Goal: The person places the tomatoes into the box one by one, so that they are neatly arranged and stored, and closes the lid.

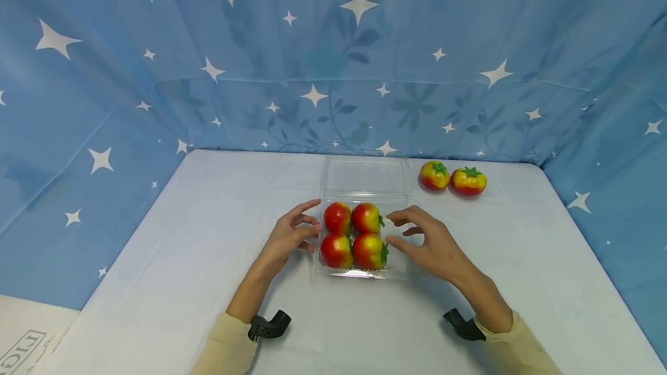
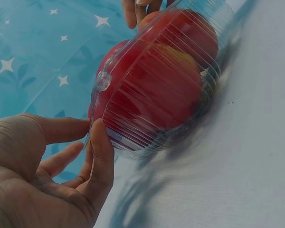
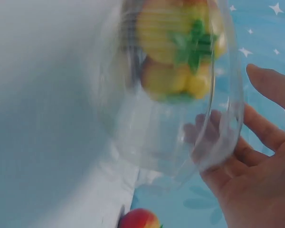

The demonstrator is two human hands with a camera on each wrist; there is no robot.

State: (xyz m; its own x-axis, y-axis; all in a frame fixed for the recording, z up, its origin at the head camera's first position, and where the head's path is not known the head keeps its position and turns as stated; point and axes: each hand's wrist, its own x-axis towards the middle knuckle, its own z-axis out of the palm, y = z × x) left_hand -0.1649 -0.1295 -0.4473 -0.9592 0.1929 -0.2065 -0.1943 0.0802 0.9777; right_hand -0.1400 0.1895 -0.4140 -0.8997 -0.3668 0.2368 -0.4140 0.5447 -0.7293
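Observation:
A clear plastic clamshell box point(image 1: 367, 274) lies with its lid point(image 1: 370, 175) folded back. Several red-and-yellow fruits with green leafy tops, like tomatoes or persimmons, sit in its left and middle part, among them a front left fruit point(image 1: 336, 250) and a front right fruit point(image 1: 369, 252). My left hand point(image 1: 292, 233) is at the box's left side; in the left wrist view its thumb and a finger pinch the rim point(image 2: 102, 81). At the right end, my right hand point(image 1: 435, 247) has thumb and fingers spread, holding nothing. In the right wrist view some fingers point(image 3: 213, 126) show through the clear wall.
Two more such fruits, one left point(image 1: 435, 175) and one right point(image 1: 468, 182), lie at the back right of the white table point(image 1: 219, 207). A blue star-patterned curtain point(image 1: 312, 45) hangs behind and along the sides. A printed pale surface point(image 1: 31, 328) shows at lower left.

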